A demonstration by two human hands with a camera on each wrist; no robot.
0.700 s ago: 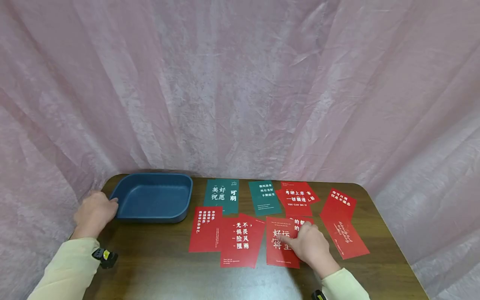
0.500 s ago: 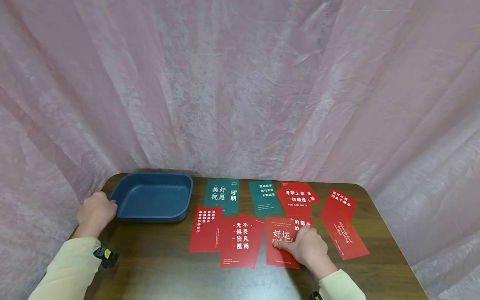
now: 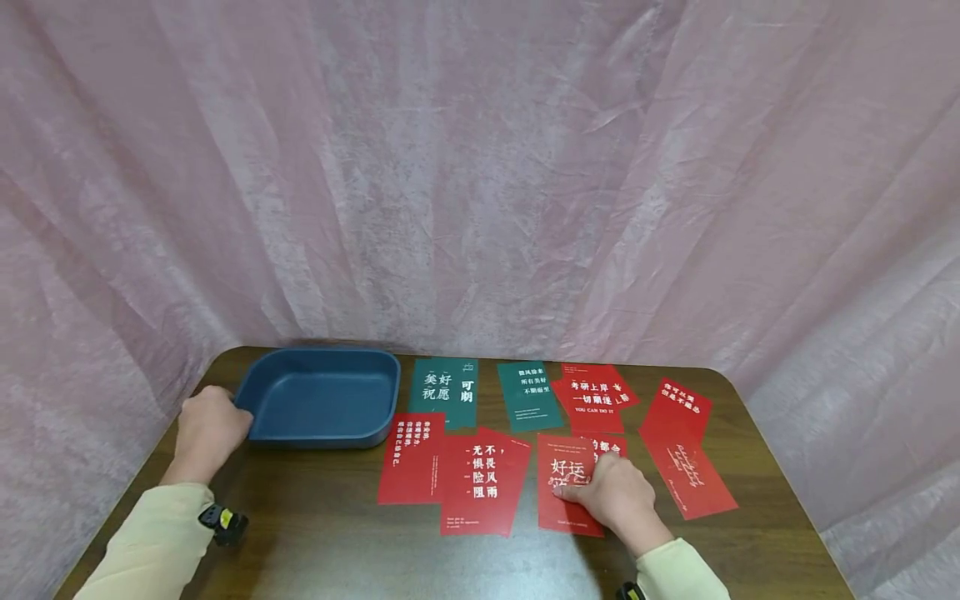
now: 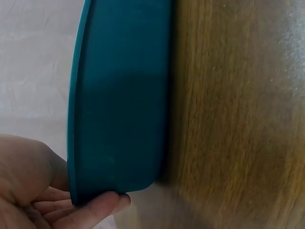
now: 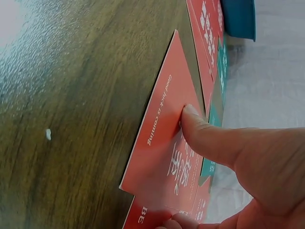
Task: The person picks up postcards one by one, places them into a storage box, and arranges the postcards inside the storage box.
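Observation:
My left hand [image 3: 212, 425] grips the left end of a blue rectangular tray [image 3: 318, 439]; in the left wrist view its fingers curl about the corner of the tray's wall [image 4: 119, 119]. On the right, my right hand [image 3: 618, 496] holds a red card with white characters [image 3: 567, 512]. The right wrist view shows the thumb [image 5: 195, 125] pressing on this card's face, while the other fingers curl at its opposite edge, partly out of view. Another red card [image 3: 613, 444] lies partly under it and under the hand.
A red card [image 3: 408, 467] and two overlapping red ones [image 3: 480, 512] lie left of the right hand. Green cards [image 3: 442, 392] [image 3: 528, 396] lie behind. More red cards sit at the back [image 3: 600, 421] and far right [image 3: 690, 475]. A pink curtain [image 3: 480, 208] hangs behind the wooden table [image 3: 337, 525].
My left hand and the tray have shifted to the right, bringing the tray nearer the green card. The red card under my right hand has slid slightly right, its thumb now lower on it.

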